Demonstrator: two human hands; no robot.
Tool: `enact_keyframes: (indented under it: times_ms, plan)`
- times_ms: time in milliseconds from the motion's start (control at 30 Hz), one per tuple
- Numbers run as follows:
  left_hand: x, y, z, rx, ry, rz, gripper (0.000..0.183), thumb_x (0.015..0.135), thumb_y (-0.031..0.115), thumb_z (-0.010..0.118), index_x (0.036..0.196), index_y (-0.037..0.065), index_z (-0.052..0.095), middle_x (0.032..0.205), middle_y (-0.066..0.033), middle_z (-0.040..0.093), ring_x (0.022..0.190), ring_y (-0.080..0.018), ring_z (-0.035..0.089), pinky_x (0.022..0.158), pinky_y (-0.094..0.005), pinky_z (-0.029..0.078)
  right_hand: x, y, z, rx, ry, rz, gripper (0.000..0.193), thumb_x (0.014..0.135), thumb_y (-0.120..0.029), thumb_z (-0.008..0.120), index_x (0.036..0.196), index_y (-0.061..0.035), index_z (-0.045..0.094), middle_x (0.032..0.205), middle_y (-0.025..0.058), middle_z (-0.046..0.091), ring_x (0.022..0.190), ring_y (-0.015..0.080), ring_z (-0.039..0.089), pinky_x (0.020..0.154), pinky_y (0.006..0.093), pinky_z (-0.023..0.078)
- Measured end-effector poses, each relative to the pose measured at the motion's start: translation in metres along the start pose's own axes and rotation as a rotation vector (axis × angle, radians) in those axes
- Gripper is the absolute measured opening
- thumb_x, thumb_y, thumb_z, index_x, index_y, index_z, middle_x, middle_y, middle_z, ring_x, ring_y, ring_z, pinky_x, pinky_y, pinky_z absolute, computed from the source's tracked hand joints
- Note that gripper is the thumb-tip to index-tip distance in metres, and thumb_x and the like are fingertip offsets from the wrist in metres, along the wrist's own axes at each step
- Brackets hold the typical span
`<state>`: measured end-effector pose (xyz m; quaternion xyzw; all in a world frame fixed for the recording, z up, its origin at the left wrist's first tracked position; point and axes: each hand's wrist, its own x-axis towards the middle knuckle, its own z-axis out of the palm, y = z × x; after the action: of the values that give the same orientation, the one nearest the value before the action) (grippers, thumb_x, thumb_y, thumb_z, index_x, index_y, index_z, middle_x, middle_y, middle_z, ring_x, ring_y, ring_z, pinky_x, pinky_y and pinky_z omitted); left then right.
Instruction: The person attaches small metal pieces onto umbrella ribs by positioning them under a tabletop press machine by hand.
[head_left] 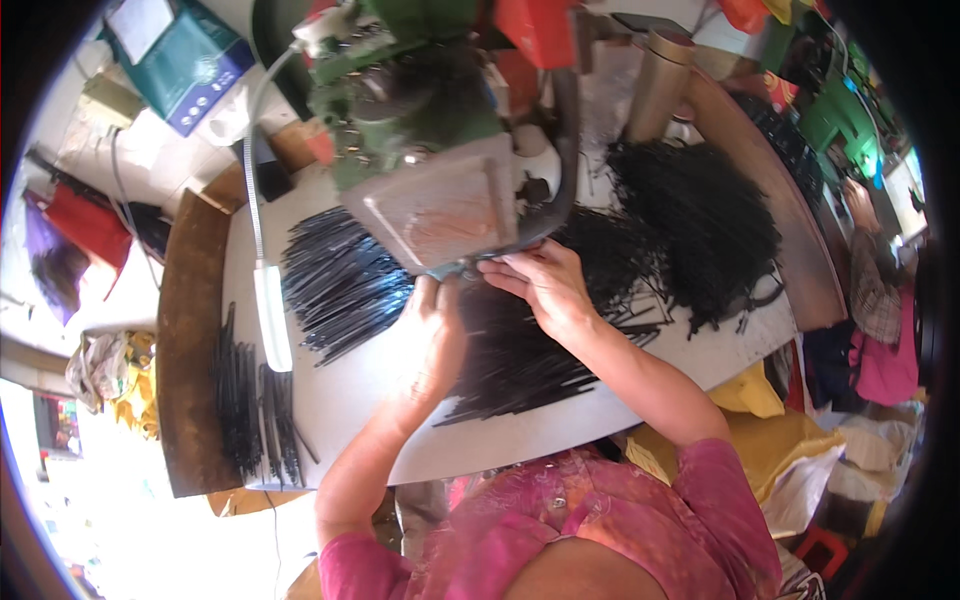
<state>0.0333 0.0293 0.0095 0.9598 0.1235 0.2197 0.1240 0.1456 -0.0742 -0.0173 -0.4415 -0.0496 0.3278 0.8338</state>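
left hand (432, 335): fingers closed, pinching a thin black strip (470, 268) at the machine's (420, 130) plate.
right hand (540, 285): pinches the same strip.
handling: likely light and floppy; hold near the ends.
desk (350, 400): loose strip piles (340, 280) left and right.

Bright daylight washes the pale floor (150, 540) at the lower left. The white-topped desk (330, 395) has a dark brown wooden edge (190, 350) on its left side. A teal cardboard box (185, 60) sits beyond it, and cloth bundles (880, 370) crowd the right.
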Motion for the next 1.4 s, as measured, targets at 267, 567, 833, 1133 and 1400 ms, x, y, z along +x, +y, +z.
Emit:
enact_keyframes:
  times_ms: [267,567,833,1133,1400]
  plan:
    - [0.006,-0.001,0.0,-1.224,-0.247,-0.749,0.015,0.077,0.015,0.059,0.085,0.001,0.057,0.067,-0.0039,0.055,0.055,-0.011,0.051,0.049,-0.0218,0.039,-0.009,-0.01,-0.011,-0.025,-0.129,0.159,0.008,0.078,-0.003,0.055,0.085,0.0006,0.054,0.084,0.0104,0.058,0.08,0.0225,0.059,0.075,0.0353,0.049]
    - [-0.016,0.014,0.013,-1.764,-0.293,-0.881,0.007,0.081,0.009,0.055,0.08,0.003,0.052,0.076,-0.0092,0.059,0.062,-0.0152,0.059,0.053,-0.0239,0.048,-0.036,-0.034,-0.019,-0.291,-0.096,0.138,0.008,0.075,-0.007,0.06,0.08,-0.0017,0.056,0.069,0.004,0.055,0.058,0.0109,0.054,0.052,0.0218,0.046]
    - [-0.018,0.008,-0.013,-1.004,-0.537,-0.441,0.005,0.075,0.003,0.055,0.078,-0.001,0.053,0.072,-0.0091,0.059,0.062,-0.0195,0.06,0.053,-0.0275,0.047,-0.052,-0.013,-0.012,-0.368,-0.147,0.205,0.012,0.075,-0.009,0.061,0.079,-0.0009,0.053,0.065,0.0032,0.052,0.05,0.0092,0.05,0.046,0.0213,0.043]
    - [-0.039,-0.083,0.011,0.25,-0.016,0.035,0.017,0.066,-0.002,0.049,0.082,0.003,0.049,0.079,-0.0103,0.044,0.077,-0.0283,0.043,0.065,-0.038,0.037,-0.038,-0.021,-0.016,-0.441,-0.182,0.192,0.019,0.082,-0.018,0.055,0.076,-0.0005,0.05,0.065,0.0033,0.05,0.043,0.0041,0.042,0.036,0.0179,0.034]
    - [-0.034,-0.07,0.0,0.006,0.075,0.065,0.012,0.069,-0.006,0.053,0.077,0.001,0.047,0.078,-0.0119,0.047,0.074,-0.0292,0.045,0.065,-0.0371,0.037,-0.038,-0.018,-0.017,-0.424,-0.153,0.244,0.022,0.083,-0.022,0.055,0.075,-0.0031,0.047,0.065,0.0021,0.047,0.042,0.001,0.035,0.034,0.0159,0.027]
